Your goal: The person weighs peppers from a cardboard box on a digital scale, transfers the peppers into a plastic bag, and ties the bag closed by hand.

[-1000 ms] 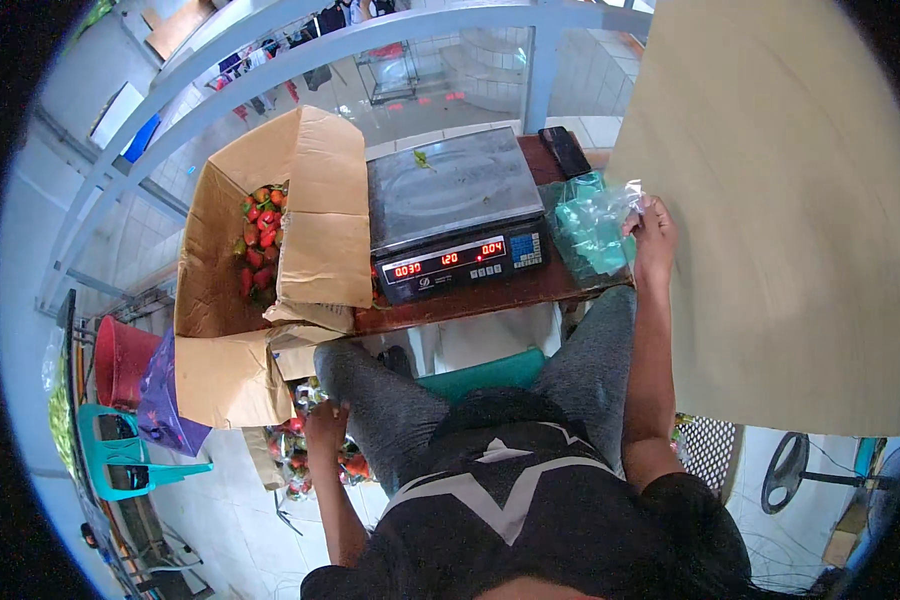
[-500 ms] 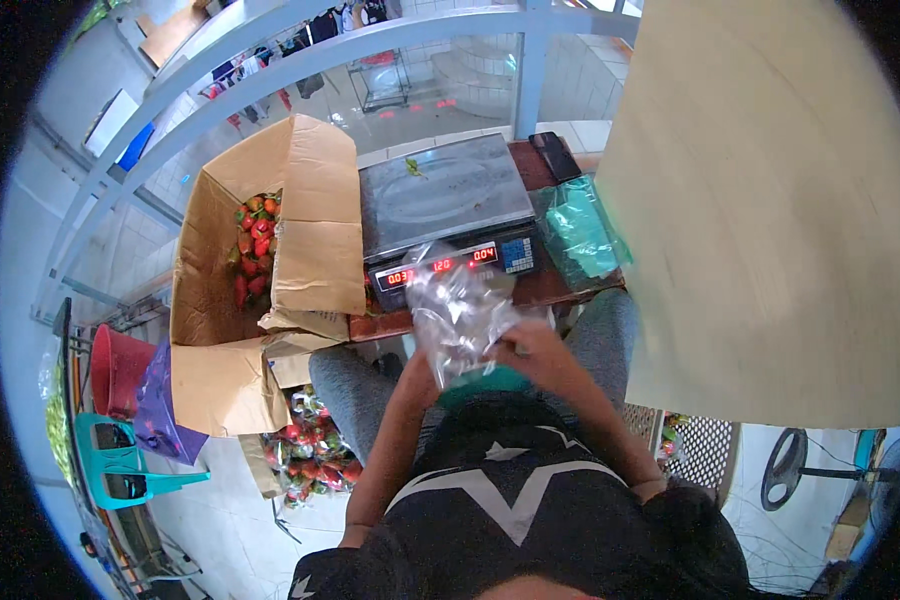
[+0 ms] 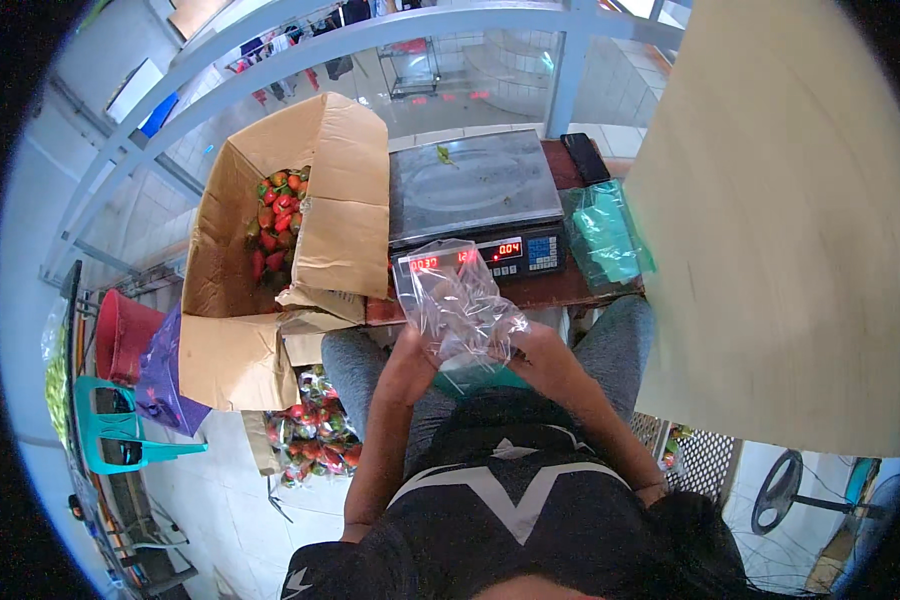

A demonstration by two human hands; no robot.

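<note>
Both hands, left hand (image 3: 407,362) and right hand (image 3: 532,350), pinch a clear plastic bag (image 3: 455,300) above the scale (image 3: 470,190), seemingly opening it; next, parting its mouth.

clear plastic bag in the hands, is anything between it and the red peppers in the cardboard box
Yes: the cardboard box's folded-down flap lies between the clear plastic bag, held by the left hand and right hand, and the red peppers.

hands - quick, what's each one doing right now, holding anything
Left hand: closed on the lower left edge of the clear plastic bag.
Right hand: closed on the lower right edge of the same bag.
</note>
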